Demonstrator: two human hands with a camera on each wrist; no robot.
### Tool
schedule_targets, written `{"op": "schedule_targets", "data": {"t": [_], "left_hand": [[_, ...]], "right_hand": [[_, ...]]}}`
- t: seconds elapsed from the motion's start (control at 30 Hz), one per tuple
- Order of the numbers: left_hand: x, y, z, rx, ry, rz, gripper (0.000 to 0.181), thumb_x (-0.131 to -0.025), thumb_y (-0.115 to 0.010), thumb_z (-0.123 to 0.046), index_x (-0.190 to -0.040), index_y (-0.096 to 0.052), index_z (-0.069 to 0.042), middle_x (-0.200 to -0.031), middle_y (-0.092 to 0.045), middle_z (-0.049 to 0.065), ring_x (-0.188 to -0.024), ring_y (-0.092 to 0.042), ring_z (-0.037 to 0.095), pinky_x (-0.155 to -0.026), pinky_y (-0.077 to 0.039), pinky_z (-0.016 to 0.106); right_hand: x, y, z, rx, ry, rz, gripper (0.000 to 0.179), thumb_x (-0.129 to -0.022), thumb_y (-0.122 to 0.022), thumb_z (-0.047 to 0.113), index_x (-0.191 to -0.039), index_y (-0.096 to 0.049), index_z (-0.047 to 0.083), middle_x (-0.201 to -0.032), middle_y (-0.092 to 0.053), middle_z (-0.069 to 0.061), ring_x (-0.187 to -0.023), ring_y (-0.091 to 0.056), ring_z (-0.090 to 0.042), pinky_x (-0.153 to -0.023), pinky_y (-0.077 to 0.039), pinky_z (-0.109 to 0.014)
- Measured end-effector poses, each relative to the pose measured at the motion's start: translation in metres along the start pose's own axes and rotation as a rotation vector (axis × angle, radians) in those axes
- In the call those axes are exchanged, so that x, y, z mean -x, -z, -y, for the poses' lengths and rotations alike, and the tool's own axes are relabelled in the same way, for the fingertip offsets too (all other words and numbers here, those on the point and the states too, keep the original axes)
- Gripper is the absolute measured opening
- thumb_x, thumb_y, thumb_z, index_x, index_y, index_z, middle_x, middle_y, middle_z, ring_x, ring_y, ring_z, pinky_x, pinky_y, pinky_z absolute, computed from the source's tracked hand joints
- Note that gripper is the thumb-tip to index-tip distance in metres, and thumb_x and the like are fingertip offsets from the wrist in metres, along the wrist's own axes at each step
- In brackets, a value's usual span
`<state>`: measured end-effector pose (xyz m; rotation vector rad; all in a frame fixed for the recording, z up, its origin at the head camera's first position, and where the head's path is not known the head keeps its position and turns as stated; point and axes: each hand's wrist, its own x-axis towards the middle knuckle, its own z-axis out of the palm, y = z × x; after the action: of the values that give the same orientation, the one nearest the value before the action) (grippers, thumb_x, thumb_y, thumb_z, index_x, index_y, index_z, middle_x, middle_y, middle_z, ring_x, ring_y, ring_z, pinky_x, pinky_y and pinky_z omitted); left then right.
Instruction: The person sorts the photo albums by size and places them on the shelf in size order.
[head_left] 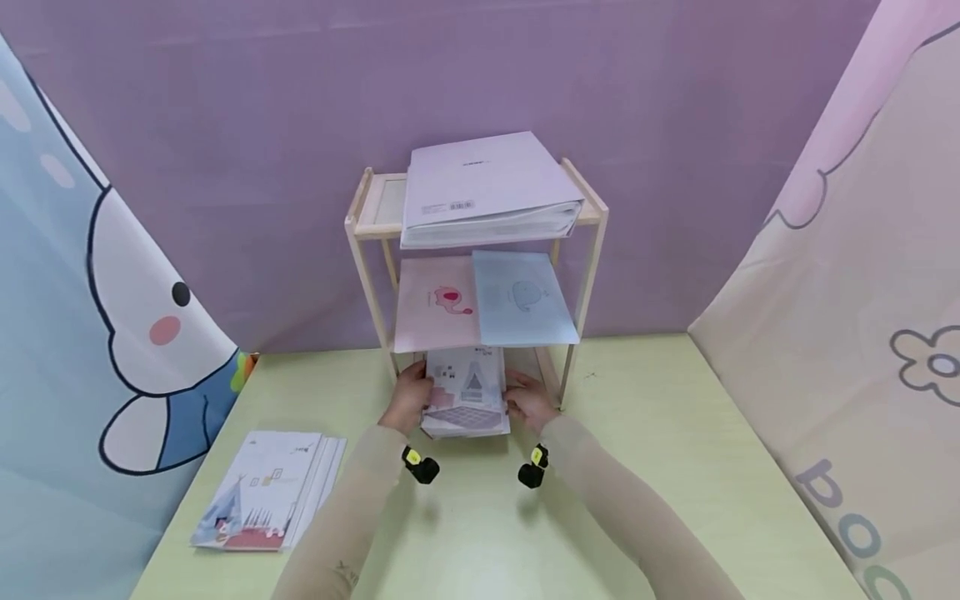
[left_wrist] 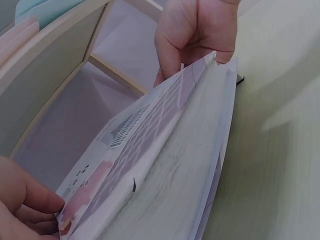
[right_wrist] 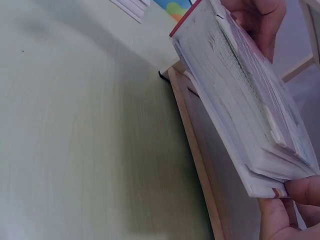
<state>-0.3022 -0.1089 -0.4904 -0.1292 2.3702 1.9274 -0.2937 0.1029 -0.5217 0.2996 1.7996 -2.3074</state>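
Both hands grip a thick stack of notebooks (head_left: 465, 390) by its two sides, at the mouth of the rack's bottom shelf. The top cover is white with a drawn tent and a checked rug. My left hand (head_left: 408, 398) holds the left side; in the left wrist view its fingers (left_wrist: 42, 197) press the edge. On the opposite side, my right hand (head_left: 531, 402) pinches a corner, with the thumb (right_wrist: 302, 190) above and fingers below. The stack's near end sticks out past the shelf, and in the right wrist view it is tilted above the wooden shelf edge (right_wrist: 192, 145).
The small wooden rack (head_left: 592, 242) stands against a purple backdrop. A large white binder-like book (head_left: 487, 179) lies on its top; a pink booklet (head_left: 431, 312) and a blue booklet (head_left: 525, 300) jut from the middle shelf. More notebooks (head_left: 266, 487) lie on the table's left.
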Motion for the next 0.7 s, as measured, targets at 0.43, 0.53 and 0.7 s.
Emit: {"op": "schedule_targets", "data": {"t": [0.43,0.53,0.7], "left_hand": [[-0.009,-0.007,-0.010,0.034,0.028,-0.023,0.048,-0.087,-0.033,0.008,-0.135,-0.042,0.005,-0.124,-0.051,0.023,-0.110,-0.050,0.033,-0.096,-0.041,0.043],[-0.012,-0.008,-0.012,0.047,0.046,-0.028,0.049,-0.089,-0.033,0.005,-0.137,-0.041,0.002,-0.127,-0.050,0.021,-0.115,-0.048,0.034,-0.099,-0.039,0.044],[-0.016,-0.009,-0.014,0.056,0.057,-0.041,0.050,-0.091,-0.033,0.003,-0.140,-0.040,-0.005,-0.132,-0.049,0.017,-0.120,-0.047,0.032,-0.102,-0.037,0.045]], "right_hand": [[-0.008,-0.004,0.006,0.000,0.002,-0.007,0.058,-0.078,-0.045,-0.019,-0.135,-0.044,-0.006,-0.083,-0.063,-0.010,-0.056,-0.056,-0.013,-0.051,-0.046,-0.023],[-0.011,-0.006,0.005,0.009,0.027,-0.007,0.055,-0.077,-0.043,-0.019,-0.131,-0.044,-0.012,-0.081,-0.064,-0.012,-0.053,-0.055,-0.012,-0.050,-0.045,-0.023],[-0.016,-0.010,0.003,0.044,0.046,-0.040,0.047,-0.076,-0.043,-0.019,-0.124,-0.047,-0.019,-0.092,-0.066,-0.024,-0.056,-0.061,-0.014,-0.052,-0.049,-0.024]]}}
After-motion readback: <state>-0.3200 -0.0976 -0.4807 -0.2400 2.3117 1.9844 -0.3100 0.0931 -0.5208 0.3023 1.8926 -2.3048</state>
